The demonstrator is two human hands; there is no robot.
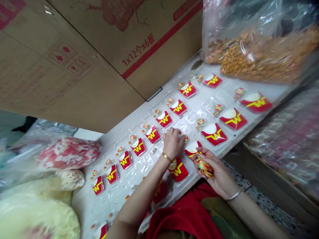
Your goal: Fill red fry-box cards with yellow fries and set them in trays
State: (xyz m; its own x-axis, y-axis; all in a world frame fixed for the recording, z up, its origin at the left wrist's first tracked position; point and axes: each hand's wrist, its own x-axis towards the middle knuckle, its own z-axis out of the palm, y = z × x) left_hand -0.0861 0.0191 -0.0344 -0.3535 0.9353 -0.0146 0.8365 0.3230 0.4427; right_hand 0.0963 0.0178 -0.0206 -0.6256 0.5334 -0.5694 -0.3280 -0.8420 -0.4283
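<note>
My left hand (171,142), with a gold bangle at its wrist, reaches over a clear plastic tray in the front row. Its fingers are bent and bunched close to a small round pizza-like piece (185,138); what lies under the fingertips is hidden. A pile of small colourful toy pizza pieces (204,166) rests in my right hand (215,172), its fingers curled around them. Just beside that hand is a red fries-box piece (193,148) with a yellow zigzag. Partly behind my left wrist sits another red fries-box piece (180,170).
Rows of clear trays with red fries-box pieces (152,134) cover the white table (84,205). Large cardboard boxes (104,83) stand behind. A bag of small orange pieces (259,59) lies at the back right, and a bag of red-and-white pieces (69,152) at left.
</note>
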